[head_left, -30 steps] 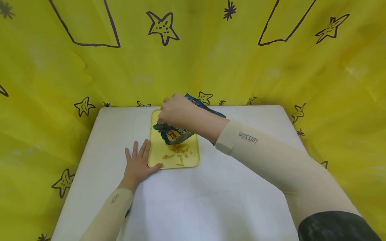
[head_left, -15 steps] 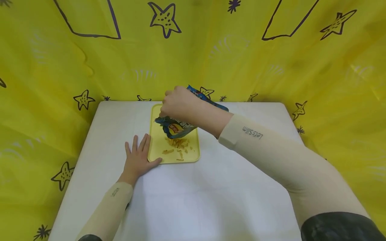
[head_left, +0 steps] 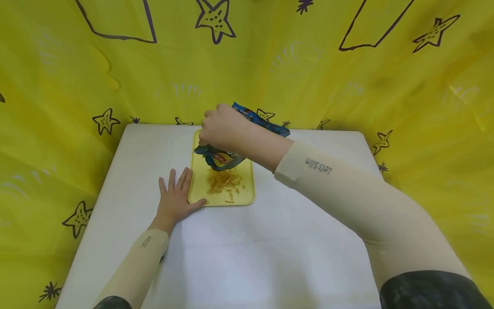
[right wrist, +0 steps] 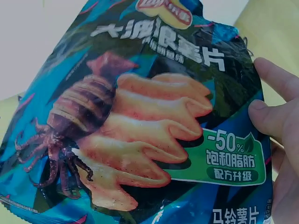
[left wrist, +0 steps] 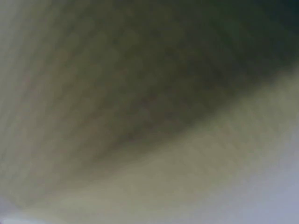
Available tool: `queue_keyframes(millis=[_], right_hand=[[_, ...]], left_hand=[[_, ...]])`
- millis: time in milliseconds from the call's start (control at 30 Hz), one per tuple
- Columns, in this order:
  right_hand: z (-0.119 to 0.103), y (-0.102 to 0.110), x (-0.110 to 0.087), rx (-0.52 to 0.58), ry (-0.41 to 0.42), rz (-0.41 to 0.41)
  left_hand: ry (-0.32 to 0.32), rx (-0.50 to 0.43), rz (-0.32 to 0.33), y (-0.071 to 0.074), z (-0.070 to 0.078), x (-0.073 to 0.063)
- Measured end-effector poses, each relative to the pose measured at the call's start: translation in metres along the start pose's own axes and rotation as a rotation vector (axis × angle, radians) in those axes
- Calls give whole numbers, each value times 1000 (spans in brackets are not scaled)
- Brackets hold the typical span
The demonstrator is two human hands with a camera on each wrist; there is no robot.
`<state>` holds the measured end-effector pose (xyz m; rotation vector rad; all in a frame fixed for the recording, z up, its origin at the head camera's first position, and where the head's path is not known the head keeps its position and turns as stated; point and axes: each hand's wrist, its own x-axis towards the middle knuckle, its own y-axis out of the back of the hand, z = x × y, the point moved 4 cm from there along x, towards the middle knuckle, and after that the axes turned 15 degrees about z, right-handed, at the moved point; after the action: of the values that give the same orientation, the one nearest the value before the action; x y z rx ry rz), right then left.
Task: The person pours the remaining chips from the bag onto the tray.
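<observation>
My right hand [head_left: 224, 128] grips a blue bag of potato chips [right wrist: 140, 116] by its side, above a yellow tray [head_left: 197, 171]. The bag's mouth tips down toward the tray. Beneath it lies a pile of broken chips [head_left: 224, 181], with crumbs scattered around. In the right wrist view the thumb and fingers hold the bag's edge, and its front shows a squid and wavy chips. My left hand [head_left: 175, 199] lies flat with spread fingers at the tray's left side, thumb at its near left corner. Only blurred sleeve fabric [left wrist: 140, 93] fills most of the left wrist view.
The tray stands on a white table [head_left: 247, 249], toward its far edge. Behind and beside the table hangs a yellow curtain [head_left: 247, 56] with drawn stars. The right forearm crosses over the table's right half.
More chips have fallen onto the tray, so the pile is larger. The right hand and bag have shifted only slightly. My left hand stays against the tray while the whole head view shifts upward.
</observation>
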<state>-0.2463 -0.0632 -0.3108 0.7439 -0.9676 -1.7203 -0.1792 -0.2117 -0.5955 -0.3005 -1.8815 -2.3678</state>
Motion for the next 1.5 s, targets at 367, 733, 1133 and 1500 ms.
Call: queue_keyframes(millis=[367,733,1133,1500], right_hand=[[2,-7,-1,18,-15,-21],[13,-4,-13,76,-80,-38],[54,-61,-115,523,-461,213],[32,-139,-211,1046,-957,678]], left_hand=[[-3,3,12,-1,-1,3],[7,2,-1,2,-1,2],[8,-8,-5,6,-2,0],[-2,-12,20,3,-4,0]])
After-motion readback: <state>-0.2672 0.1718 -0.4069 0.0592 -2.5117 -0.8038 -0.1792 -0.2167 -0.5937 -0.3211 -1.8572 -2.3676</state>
